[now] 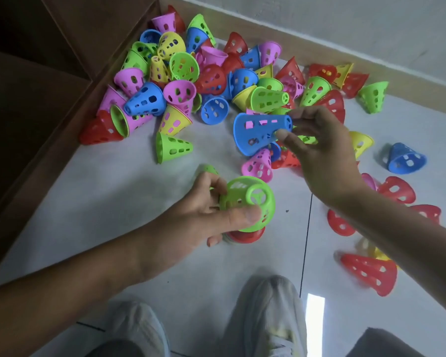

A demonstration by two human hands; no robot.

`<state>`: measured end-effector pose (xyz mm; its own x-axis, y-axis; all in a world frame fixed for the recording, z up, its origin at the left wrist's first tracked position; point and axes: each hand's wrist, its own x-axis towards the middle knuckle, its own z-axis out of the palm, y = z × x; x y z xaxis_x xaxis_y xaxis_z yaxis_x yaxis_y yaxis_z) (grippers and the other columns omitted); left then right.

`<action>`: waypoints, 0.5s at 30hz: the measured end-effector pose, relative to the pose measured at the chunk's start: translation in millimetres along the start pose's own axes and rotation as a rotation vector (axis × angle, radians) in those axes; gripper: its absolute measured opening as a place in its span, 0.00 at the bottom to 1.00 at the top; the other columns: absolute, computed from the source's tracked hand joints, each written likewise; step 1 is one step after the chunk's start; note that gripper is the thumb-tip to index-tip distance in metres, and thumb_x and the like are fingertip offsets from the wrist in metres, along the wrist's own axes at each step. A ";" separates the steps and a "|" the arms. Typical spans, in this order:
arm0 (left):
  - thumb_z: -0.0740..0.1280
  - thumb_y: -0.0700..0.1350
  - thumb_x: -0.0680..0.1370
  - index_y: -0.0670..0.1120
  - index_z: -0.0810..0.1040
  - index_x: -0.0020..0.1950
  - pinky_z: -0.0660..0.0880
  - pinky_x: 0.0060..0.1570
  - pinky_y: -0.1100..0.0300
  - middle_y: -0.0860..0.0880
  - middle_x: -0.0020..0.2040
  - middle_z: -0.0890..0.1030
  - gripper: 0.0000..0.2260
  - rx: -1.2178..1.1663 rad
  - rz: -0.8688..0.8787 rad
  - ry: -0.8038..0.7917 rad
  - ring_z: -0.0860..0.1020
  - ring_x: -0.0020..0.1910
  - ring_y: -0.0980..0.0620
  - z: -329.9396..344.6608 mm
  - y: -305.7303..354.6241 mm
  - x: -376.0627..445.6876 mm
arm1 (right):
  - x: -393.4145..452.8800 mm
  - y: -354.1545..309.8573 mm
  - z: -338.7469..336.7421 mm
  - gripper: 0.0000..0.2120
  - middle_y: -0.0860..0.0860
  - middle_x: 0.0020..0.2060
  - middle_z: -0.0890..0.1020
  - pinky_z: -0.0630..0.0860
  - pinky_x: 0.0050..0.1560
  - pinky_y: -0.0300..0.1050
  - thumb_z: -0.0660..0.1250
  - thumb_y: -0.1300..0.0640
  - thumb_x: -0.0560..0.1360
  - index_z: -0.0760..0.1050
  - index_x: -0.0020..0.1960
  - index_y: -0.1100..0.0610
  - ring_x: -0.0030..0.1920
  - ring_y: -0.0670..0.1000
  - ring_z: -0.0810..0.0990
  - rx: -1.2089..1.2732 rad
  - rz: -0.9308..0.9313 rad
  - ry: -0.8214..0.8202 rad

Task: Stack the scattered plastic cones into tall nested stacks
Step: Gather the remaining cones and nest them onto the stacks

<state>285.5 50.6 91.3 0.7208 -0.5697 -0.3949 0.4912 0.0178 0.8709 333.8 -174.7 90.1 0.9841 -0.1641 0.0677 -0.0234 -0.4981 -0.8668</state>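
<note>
Right hand (317, 148) pinches a blue cone (262, 132) by its narrow end, thumb and fingertips closed on it; cone held on its side above the floor (139, 228), wide mouth pointing left. A pink cone shows through its slots, so likely two nested already.

Left hand (211, 215) grips the stack (246, 204), fingers and thumb curled round the green top cone, narrow end up toward the camera. A red rim shows under the green one, near side.

Step in hand, my read: adding the blue cone to the stack. Next move calls for turning the blue cone mouth-down, centring it over the green tip, then pushing it on while the left hand keeps the stack steady.

Loose cone pile (191, 73) sits far left against a brown wooden edge; more cones scattered on the right.

Hard to tell: stack height, as it's seen end-on and the left hand covers its side. Red cones near right are blurred. Shoes at the near edge are cut off.
</note>
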 end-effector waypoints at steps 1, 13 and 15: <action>0.74 0.57 0.62 0.44 0.62 0.56 0.66 0.37 0.56 0.50 0.43 0.75 0.32 0.056 -0.013 0.002 0.69 0.34 0.56 2.7 -2.0 1.2 | -5.5 -3.1 -4.6 0.13 0.49 0.54 0.82 0.78 0.44 0.34 0.71 0.57 0.77 0.74 0.59 0.58 0.55 0.46 0.81 0.038 0.000 0.026; 0.72 0.65 0.66 0.56 0.68 0.64 0.68 0.43 0.69 0.59 0.53 0.75 0.31 0.651 0.080 0.238 0.75 0.41 0.64 7.2 -46.4 16.2 | -67.1 -12.5 -33.1 0.13 0.49 0.53 0.84 0.80 0.49 0.42 0.70 0.54 0.78 0.75 0.59 0.58 0.53 0.49 0.83 0.167 0.045 0.095; 0.72 0.63 0.69 0.55 0.68 0.64 0.66 0.42 0.70 0.58 0.53 0.71 0.28 0.820 0.144 0.244 0.72 0.41 0.66 5.6 -50.0 14.9 | -75.1 -12.1 -33.5 0.12 0.47 0.53 0.84 0.81 0.54 0.51 0.70 0.54 0.77 0.75 0.58 0.56 0.54 0.50 0.83 0.151 0.037 0.081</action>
<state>269.0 36.7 43.4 0.8798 -0.4137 -0.2343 -0.0530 -0.5752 0.8163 254.2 -184.9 112.0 0.9654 -0.2516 0.0685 -0.0269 -0.3574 -0.9336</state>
